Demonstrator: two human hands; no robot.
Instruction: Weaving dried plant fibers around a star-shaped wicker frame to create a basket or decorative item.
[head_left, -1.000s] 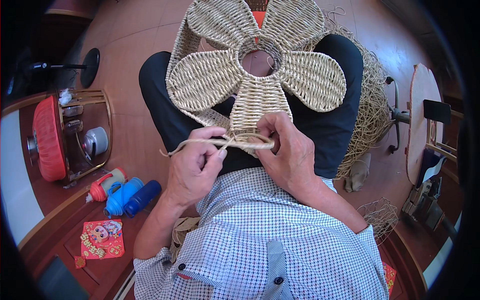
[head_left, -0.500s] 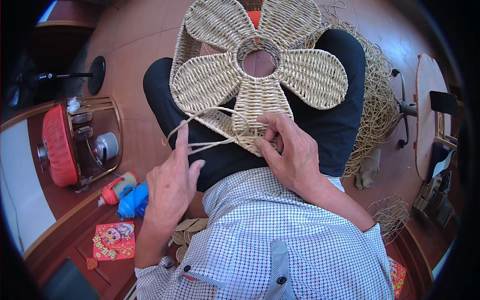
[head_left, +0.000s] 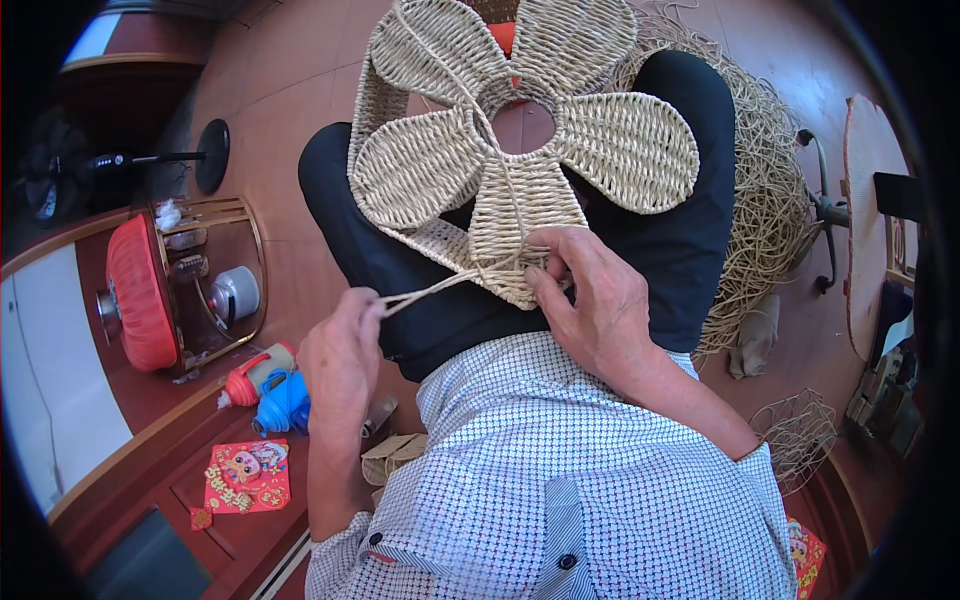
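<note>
A flower-shaped woven basket (head_left: pixel 420 170) of pale straw cord rests across my lap, its petals around a round central hole. My left hand (head_left: pixel 345 335) is closed on a strand of cord (head_left: pixel 425 292), which runs taut to the bottom tip of the nearest petal. At that petal's right edge, my right hand (head_left: pixel 595 295) pinches the weave between thumb and forefinger. Another length of cord lies up over the flower, across the hole's left side and the upper left petal.
A large heap of loose cord (head_left: pixel 765 190) lies on the floor at right, beside a round-topped stand (head_left: pixel 865 230). To the left are a red-covered basin (head_left: pixel 142 290), a silver pot (head_left: pixel 236 293), a blue flask (head_left: pixel 283 402) and a black fan base (head_left: pixel 213 156).
My left hand has closed from spread fingers onto the cord and pulled it taut. The loose loop there is gone, and a strand now lies up over the flower. My right hand stays at the petal.
</note>
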